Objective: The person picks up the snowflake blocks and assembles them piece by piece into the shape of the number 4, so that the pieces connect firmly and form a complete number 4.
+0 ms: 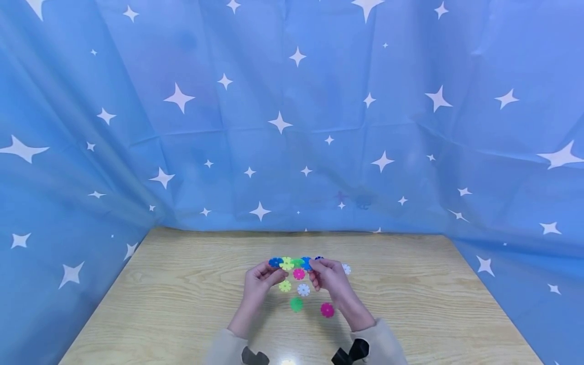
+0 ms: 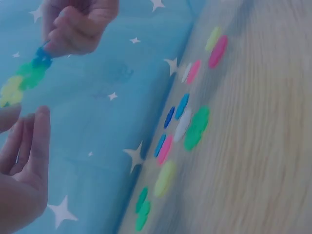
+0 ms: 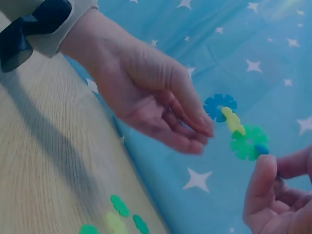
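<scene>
My right hand (image 1: 333, 279) pinches a small blue notched disc (image 3: 262, 149) at one end of a short chain of linked plastic snowflake discs. From there the chain runs through a green disc (image 3: 249, 143) and a yellow disc (image 3: 232, 120) to another blue disc (image 3: 220, 107) at the far end. It hangs in the air above the table. Beside that far end is my left hand (image 1: 261, 281), its fingers fairly straight and a gap between thumb and forefinger in the left wrist view. Whether its fingertips touch the chain is hard to see.
Loose discs lie on the wooden table (image 1: 182, 304) below the hands, among them a green disc (image 1: 296, 304), a white disc (image 1: 303, 289), a yellow disc (image 1: 285, 286) and pink discs (image 1: 327, 309). A blue star-patterned curtain (image 1: 283, 152) surrounds the table's back and sides.
</scene>
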